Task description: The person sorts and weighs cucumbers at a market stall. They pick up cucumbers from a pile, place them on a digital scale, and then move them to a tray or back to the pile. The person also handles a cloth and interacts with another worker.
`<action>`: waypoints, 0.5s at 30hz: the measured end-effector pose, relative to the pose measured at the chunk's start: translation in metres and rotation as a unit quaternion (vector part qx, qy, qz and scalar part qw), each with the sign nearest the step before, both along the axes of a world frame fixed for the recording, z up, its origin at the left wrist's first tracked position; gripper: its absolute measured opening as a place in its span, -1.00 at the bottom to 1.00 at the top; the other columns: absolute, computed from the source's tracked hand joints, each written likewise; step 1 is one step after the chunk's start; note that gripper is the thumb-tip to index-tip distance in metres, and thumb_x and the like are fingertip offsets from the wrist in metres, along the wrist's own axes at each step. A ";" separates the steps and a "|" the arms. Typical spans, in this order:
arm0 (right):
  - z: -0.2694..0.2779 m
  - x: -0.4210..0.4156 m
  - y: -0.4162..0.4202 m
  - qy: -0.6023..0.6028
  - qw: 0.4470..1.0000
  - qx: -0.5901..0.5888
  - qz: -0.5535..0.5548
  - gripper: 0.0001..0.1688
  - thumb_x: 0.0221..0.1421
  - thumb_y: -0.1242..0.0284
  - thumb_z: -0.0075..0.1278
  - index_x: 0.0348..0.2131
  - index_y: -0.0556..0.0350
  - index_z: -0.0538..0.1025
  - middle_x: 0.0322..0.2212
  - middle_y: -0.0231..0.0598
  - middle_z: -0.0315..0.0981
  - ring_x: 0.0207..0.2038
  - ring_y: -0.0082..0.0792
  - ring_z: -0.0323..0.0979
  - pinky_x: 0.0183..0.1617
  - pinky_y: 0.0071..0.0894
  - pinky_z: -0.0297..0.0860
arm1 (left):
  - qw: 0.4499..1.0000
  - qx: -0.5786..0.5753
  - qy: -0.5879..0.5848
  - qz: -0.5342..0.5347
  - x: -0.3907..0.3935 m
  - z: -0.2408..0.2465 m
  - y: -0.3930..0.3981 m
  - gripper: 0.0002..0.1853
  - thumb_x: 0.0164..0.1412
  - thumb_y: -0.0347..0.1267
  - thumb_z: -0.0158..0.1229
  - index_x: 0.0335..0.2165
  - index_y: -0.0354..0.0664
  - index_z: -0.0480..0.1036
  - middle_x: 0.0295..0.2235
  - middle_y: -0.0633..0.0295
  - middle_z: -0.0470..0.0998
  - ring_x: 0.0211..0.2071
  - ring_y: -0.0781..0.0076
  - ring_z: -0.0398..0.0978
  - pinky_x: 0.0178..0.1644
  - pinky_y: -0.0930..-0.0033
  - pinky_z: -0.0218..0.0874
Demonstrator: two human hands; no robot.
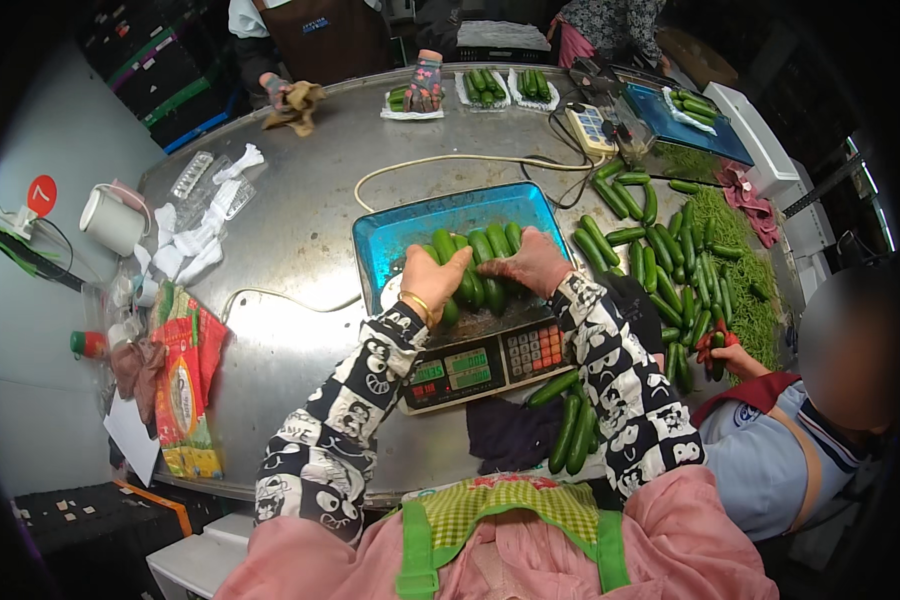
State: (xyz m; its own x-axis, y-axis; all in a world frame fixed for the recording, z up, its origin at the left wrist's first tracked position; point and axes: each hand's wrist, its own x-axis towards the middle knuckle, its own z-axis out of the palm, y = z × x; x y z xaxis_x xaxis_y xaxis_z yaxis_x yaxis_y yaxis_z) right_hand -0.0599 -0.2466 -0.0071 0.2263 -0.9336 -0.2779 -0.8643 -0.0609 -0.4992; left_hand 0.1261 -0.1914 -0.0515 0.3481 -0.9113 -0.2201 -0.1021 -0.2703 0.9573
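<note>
Several green cucumbers point(487, 259) lie side by side in the blue metal pan point(450, 206) of an electronic weighing scale point(487, 367) with a lit display. My left hand point(431, 277) grips the left end of the row, thumb over the top. At the right end, my right hand point(531, 264) closes around the cucumbers with its thumb across them. Both hands press the row together from its two sides. A white round thing shows partly in the pan beside my left hand. More loose cucumbers point(572, 435) lie just below the scale, near a dark cloth point(506, 435).
Many loose cucumbers point(675, 255) and green bean-like pods point(754, 277) cover the table's right, where a co-worker's gloved hand point(720, 352) holds one. Across the table, another person's hand point(424, 88) touches a cucumber tray. Packed trays point(484, 88), a power strip point(591, 129), cables and red bags point(184, 382) lie around.
</note>
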 end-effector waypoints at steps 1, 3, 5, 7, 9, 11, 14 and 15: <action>0.004 0.004 0.002 -0.056 0.998 0.020 -0.007 0.00 -0.29 -0.06 0.39 -0.07 0.39 0.43 -0.15 0.13 0.49 -0.07 0.00 0.49 0.01 -0.20 0.42 | 0.999 -0.021 0.025 0.025 0.001 -0.005 -0.003 -0.33 -0.04 -0.18 0.45 -0.18 -0.57 0.38 -0.28 -0.06 0.57 -0.33 0.26 0.55 -0.29 0.29 0.40; -0.002 -0.002 0.002 -0.195 0.978 0.062 -0.024 -0.18 -0.26 0.15 0.43 -0.12 0.35 0.46 -0.24 0.00 0.53 -0.19 -0.14 0.52 -0.09 -0.28 0.45 | 0.998 -0.004 0.050 -0.028 0.000 -0.005 -0.009 -0.38 -0.06 -0.20 0.46 -0.21 -0.53 0.43 -0.33 -0.02 0.58 -0.37 0.28 0.56 -0.31 0.29 0.40; -0.015 -0.001 -0.001 -0.369 0.923 0.105 -0.022 -0.35 -0.23 0.33 0.43 -0.17 0.31 0.48 -0.32 -0.13 0.55 -0.28 -0.30 0.53 -0.19 -0.36 0.46 | 0.995 0.018 0.092 -0.047 -0.002 0.015 -0.005 -0.50 -0.07 -0.29 0.47 -0.25 -0.46 0.49 -0.38 0.06 0.59 -0.42 0.33 0.56 -0.34 0.32 0.40; -0.012 -0.001 0.004 -0.420 0.897 0.136 -0.019 -0.45 -0.20 0.42 0.40 -0.20 0.27 0.49 -0.35 -0.23 0.55 -0.32 -0.43 0.50 -0.22 -0.42 0.44 | 0.985 0.022 0.164 -0.048 0.000 0.007 -0.006 -0.55 -0.06 -0.37 0.45 -0.24 -0.45 0.49 -0.36 0.08 0.60 -0.42 0.35 0.56 -0.34 0.34 0.41; -0.007 -0.002 0.005 -0.463 0.869 0.174 -0.016 -0.54 -0.17 0.49 0.37 -0.24 0.23 0.51 -0.39 -0.34 0.55 -0.38 -0.52 0.48 -0.26 -0.49 0.43 | 0.967 0.035 0.247 -0.043 -0.003 0.018 -0.004 -0.63 -0.03 -0.51 0.40 -0.22 -0.41 0.48 -0.33 0.12 0.59 -0.41 0.34 0.57 -0.34 0.34 0.43; -0.002 -0.003 0.011 -0.486 0.854 0.183 -0.004 -0.55 -0.16 0.50 0.37 -0.23 0.21 0.52 -0.39 -0.35 0.55 -0.39 -0.52 0.48 -0.27 -0.49 0.43 | 0.952 0.028 0.302 -0.039 -0.006 0.028 0.006 -0.66 -0.02 -0.54 0.37 -0.22 -0.39 0.48 -0.33 0.12 0.58 -0.40 0.33 0.57 -0.35 0.33 0.44; -0.008 -0.002 0.014 -0.547 0.812 0.206 0.002 -0.53 -0.15 0.51 0.36 -0.19 0.19 0.52 -0.34 -0.37 0.55 -0.34 -0.54 0.48 -0.21 -0.51 0.42 | 0.922 0.024 0.382 -0.049 -0.007 0.040 0.013 -0.67 -0.01 -0.58 0.34 -0.21 -0.35 0.47 -0.30 0.14 0.57 -0.34 0.32 0.57 -0.28 0.30 0.46; -0.009 -0.001 0.019 -0.567 0.797 0.206 -0.002 -0.53 -0.14 0.51 0.36 -0.18 0.18 0.52 -0.32 -0.38 0.55 -0.33 -0.55 0.48 -0.19 -0.51 0.42 | 0.913 0.017 0.402 -0.063 -0.007 0.040 0.014 -0.66 -0.01 -0.58 0.34 -0.20 -0.34 0.47 -0.30 0.15 0.57 -0.32 0.32 0.57 -0.25 0.29 0.46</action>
State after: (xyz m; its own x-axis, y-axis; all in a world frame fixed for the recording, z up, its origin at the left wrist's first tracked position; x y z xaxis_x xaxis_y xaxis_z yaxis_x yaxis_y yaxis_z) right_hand -0.0614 -0.2275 -0.0159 0.5477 -0.8172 -0.1793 0.1582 0.3116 -0.9370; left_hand 0.1192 -0.1769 -0.0110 -0.0457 -0.9205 -0.3881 0.5979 -0.3364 0.7275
